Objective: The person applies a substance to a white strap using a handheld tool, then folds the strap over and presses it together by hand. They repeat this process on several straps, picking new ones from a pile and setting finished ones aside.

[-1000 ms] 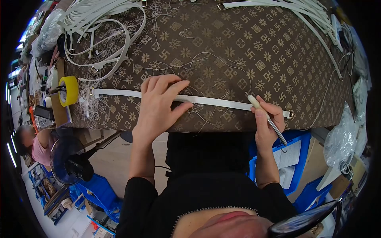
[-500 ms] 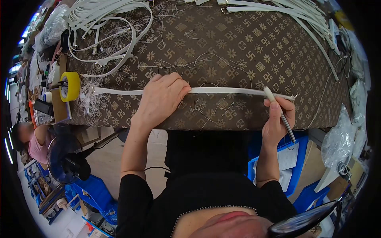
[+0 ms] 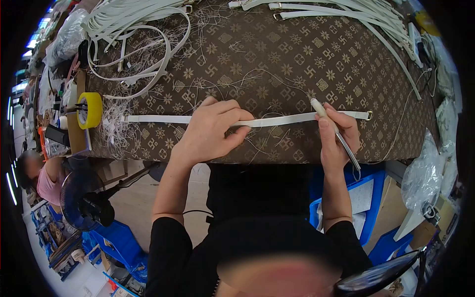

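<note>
A narrow white belt [image 3: 284,120] lies crosswise over the patterned brown cloth, a metal buckle [image 3: 369,115] at its right end. My left hand [image 3: 213,129] pinches the belt near its middle, thumb below and fingers above. In my right hand [image 3: 337,136] is a slim pen-like tool [image 3: 348,147], with a pale upper part and a grey metal lower part. Its pale tip points up and away from me, just over the belt's right part. A thin cord loop hangs from the tool's lower end. Loose thread ends lie scattered around the belt.
Piles of white belts lie at the back left [image 3: 123,22] and back right [image 3: 336,15]. Yellow tape [image 3: 89,110] stands at the left edge by tangled threads. A black fan [image 3: 86,200], blue crates [image 3: 368,208] and a person in pink [image 3: 47,180] are beyond the table.
The belt's right end now shows a buckle where frayed thread ends showed before. My left hand has shifted right along the belt; my right hand and the tool have moved left.
</note>
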